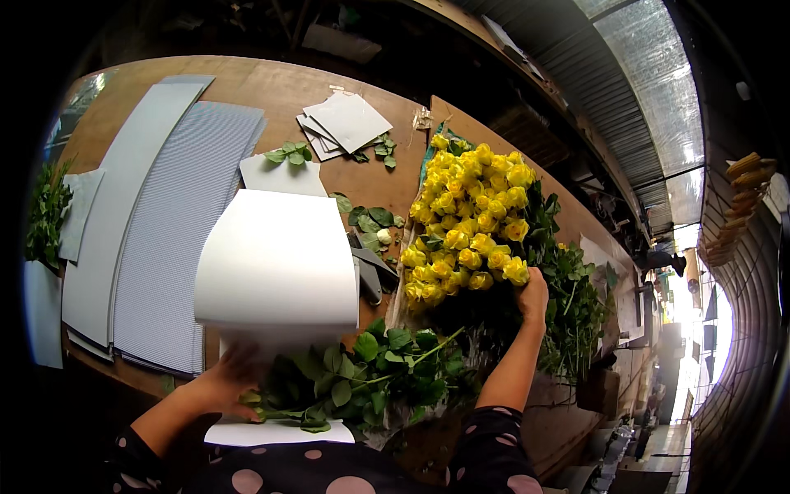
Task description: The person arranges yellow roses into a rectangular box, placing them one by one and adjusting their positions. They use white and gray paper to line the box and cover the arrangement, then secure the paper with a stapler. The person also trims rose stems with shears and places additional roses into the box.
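My right hand [533, 296] is at the near right side of a large pile of yellow roses [464, 222], its fingers closed around one yellow rose [515, 272] just below the bloom. My left hand [236, 375], blurred, is beside the lower edge of a curled white sheet [278, 262]. Beneath its fingers a little yellow-green shows, perhaps a rose head; its grip is unclear. Leafy rose stems [370, 370] lie in front of me, partly over another white sheet [308, 432] close to my body.
Long corrugated cardboard sheets [179, 241] cover the wooden table's [247, 69] left. Farther back are small white cards [347, 122] and loose leaves [370, 222]. A dark grey tool [370, 275], partly hidden, lies beside the curled sheet. More cut greenery [577, 302] is at right.
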`<state>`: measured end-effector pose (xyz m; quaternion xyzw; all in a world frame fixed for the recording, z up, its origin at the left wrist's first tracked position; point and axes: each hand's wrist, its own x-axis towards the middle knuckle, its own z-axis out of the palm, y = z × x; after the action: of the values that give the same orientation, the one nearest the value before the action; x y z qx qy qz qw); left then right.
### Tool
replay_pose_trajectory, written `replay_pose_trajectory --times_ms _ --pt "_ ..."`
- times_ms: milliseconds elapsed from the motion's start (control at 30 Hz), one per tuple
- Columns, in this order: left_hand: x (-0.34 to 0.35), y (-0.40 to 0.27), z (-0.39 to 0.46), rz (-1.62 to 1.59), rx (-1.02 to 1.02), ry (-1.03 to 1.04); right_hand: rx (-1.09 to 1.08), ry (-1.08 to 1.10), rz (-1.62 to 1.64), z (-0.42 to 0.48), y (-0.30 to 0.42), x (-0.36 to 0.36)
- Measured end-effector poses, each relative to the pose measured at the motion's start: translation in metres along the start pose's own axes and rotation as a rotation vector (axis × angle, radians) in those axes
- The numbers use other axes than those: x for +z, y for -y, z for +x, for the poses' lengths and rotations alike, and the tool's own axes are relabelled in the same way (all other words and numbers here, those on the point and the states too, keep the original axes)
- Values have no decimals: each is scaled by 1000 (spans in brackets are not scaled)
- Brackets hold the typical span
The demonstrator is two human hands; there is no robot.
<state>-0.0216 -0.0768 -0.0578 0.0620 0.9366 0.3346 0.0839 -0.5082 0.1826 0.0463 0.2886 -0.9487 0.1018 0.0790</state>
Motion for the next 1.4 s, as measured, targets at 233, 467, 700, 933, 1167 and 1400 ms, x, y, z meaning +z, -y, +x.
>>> replay_pose_trajectory --times_ms 233,467,700,933,1167,1400 --pt "2 0 -2 26 -5 -9 -30 -168 -11 -51 18 56" --pt "-4 -5 -5 47 -29 -3 -245 -555 481 -56 15 36" --pt "3 -6 -5 24 -37 -48 -367 -944 -56 -96 12 -80" --pt "8 -7 -7 81 24 -137 -195 -742 -157 -84 22 -122" --pt "7 -12 -20 111 -26 -253 -240 -892 -264 -133 92 -190" --pt "17 -12 -37 58 -230 -92 -565 518 301 -187 290 -39"
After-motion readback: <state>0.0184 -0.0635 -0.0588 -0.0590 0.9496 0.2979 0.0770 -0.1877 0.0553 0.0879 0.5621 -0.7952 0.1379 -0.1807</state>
